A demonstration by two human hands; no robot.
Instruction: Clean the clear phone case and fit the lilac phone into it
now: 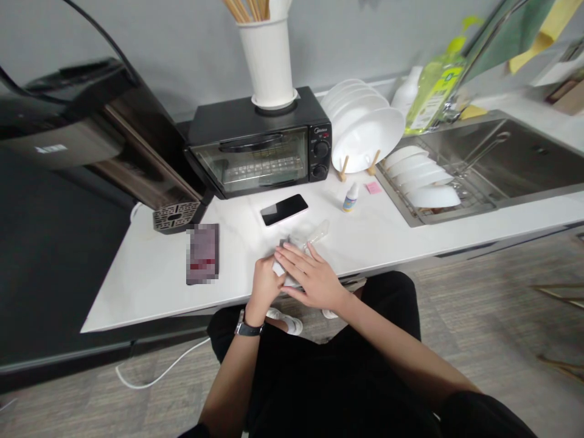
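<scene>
At the front edge of the white counter [374, 243], my left hand [266, 281] is closed around something small, partly white and grey, mostly hidden by my hands. My right hand [314, 280] lies over it with the fingers stretched out, their tips reaching my left hand. Just beyond my fingers is a clear plastic piece [318, 233]. A black phone [284, 210] rests farther back. To its right stands a small white bottle [351, 198] with a blue and yellow label, beside a pink note [373, 188].
Behind the phone stands a black toaster oven [255, 152] with a white utensil holder [269, 61] on top. A dispenser machine [137, 134] and a dark pouch [204, 252] are at left. White plates [365, 137], a green soap bottle [433, 91] and a sink [529, 158] stand right.
</scene>
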